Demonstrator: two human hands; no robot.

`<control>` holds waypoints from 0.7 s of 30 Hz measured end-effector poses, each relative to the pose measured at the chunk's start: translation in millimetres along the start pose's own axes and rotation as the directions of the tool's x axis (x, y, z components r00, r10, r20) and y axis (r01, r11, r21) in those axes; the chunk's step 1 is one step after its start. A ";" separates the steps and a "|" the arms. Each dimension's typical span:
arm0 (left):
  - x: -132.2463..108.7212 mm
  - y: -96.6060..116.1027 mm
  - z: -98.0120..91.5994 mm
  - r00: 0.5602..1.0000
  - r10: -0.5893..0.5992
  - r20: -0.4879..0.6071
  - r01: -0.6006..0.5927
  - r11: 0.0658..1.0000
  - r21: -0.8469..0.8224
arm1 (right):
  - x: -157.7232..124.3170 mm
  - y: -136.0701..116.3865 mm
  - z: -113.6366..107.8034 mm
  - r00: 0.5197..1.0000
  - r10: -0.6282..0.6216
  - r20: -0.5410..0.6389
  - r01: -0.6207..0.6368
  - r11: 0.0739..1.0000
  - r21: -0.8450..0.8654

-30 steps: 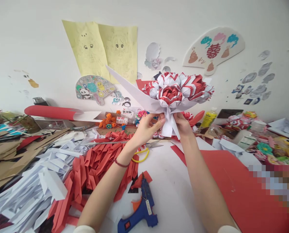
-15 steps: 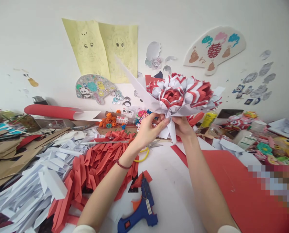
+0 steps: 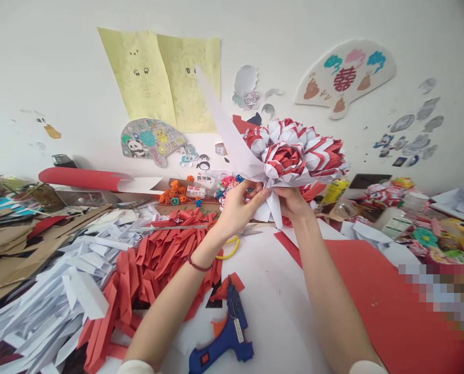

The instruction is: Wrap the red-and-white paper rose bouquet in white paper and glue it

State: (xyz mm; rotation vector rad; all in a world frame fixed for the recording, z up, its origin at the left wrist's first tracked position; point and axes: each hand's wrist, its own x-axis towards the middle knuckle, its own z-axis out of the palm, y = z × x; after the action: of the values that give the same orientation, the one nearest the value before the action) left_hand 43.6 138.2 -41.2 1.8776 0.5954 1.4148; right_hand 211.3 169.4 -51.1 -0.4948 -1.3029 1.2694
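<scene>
Gripping the red-and-white folded paper flower (image 3: 294, 153) at its white stem with left hand (image 3: 235, 209) and right hand (image 3: 294, 203), both closed tight.

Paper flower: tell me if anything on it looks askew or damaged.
The flower leans right, held at its base by the left hand and right hand. One long white flap juts up-left past the bloom, with nothing matching it on the other side. No tear shows.
</scene>
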 end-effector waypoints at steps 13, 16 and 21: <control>2.0 -2.0 -3.0 0.997 -0.077 0.025 0.079 0.986 -0.148 | -0.3 -1.9 1.3 0.999 0.023 0.028 -0.021 0.997 -0.072; 1.8 0.9 -2.0 0.996 -0.087 0.022 0.090 0.984 -0.156 | -0.8 -0.9 -0.7 0.998 0.027 0.052 -0.023 0.997 -0.074; 2.2 3.2 -3.0 0.998 -0.065 0.027 0.068 0.992 -0.110 | -1.1 -2.1 1.4 0.995 0.050 0.090 -0.045 0.997 -0.063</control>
State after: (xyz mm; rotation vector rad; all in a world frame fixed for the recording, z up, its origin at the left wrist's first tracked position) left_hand 41.2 138.4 -36.8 1.7687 0.5513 1.3538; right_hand 211.1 167.3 -49.3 -0.5190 -1.4173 1.3075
